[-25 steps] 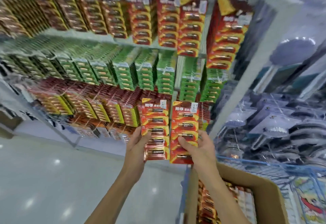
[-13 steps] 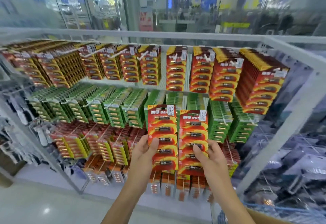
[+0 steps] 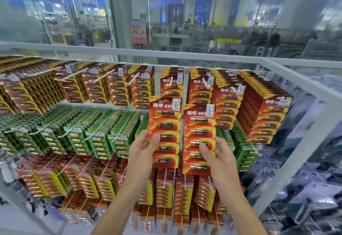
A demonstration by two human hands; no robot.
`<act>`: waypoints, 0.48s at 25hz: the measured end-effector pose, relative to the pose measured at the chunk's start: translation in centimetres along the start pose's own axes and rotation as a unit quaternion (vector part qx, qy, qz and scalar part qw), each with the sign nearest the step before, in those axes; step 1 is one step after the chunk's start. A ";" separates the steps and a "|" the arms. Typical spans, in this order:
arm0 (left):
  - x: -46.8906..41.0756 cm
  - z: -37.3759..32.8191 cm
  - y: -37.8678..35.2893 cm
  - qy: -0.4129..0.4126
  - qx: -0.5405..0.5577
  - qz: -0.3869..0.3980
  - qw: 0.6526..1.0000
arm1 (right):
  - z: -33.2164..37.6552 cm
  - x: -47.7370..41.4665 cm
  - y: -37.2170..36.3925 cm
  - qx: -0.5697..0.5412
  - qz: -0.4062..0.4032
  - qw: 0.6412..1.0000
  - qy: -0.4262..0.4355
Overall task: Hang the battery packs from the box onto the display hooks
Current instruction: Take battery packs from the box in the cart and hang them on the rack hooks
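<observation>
While held upright at frame centre, the left battery pack [image 3: 164,123] sits slightly higher than the right battery pack [image 3: 199,123], edges just apart. The left hand [image 3: 141,150] grips the left battery pack low down, thumb across its face; the right hand [image 3: 217,158] grips the right battery pack likewise. Directly above, white display hooks [image 3: 171,81] carry matching red packs [image 3: 262,116]; green packs [image 3: 96,138] hang at centre left.

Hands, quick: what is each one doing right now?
Left hand: grips the left battery pack, thumb on its front.
Right hand: grips the right battery pack, thumb on its front.
</observation>
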State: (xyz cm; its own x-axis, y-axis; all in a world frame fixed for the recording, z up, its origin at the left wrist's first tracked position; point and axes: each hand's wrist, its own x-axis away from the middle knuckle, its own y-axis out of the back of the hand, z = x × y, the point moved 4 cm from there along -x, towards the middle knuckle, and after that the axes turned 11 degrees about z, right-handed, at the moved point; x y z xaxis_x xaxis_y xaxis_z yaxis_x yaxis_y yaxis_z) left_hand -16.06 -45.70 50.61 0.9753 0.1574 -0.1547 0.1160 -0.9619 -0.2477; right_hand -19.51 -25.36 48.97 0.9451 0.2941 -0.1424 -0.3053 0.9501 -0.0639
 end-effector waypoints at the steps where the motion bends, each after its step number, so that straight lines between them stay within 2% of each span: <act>1: -0.9 -0.1 -0.3 -0.003 -0.002 -0.001 1.000 | 0.5 -0.7 0.7 -0.004 0.001 1.000 0.007; 6: -4.3 -1.3 -1.4 -0.041 -0.031 0.008 0.999 | 2.6 -3.2 2.5 -0.015 -0.010 0.999 0.033; 12: -6.3 -0.7 -0.8 -0.028 -0.028 -0.011 0.999 | 2.8 -5.0 2.2 -0.023 -0.042 0.998 0.044</act>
State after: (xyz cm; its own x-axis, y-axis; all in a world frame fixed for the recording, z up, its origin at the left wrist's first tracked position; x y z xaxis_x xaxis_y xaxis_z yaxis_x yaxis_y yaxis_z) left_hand -22.20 -46.12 52.41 0.9608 0.1890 -0.2030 0.1485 -0.9687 -0.1989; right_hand -24.55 -24.49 52.36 0.9540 0.2023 -0.2212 -0.2333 0.9644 -0.1244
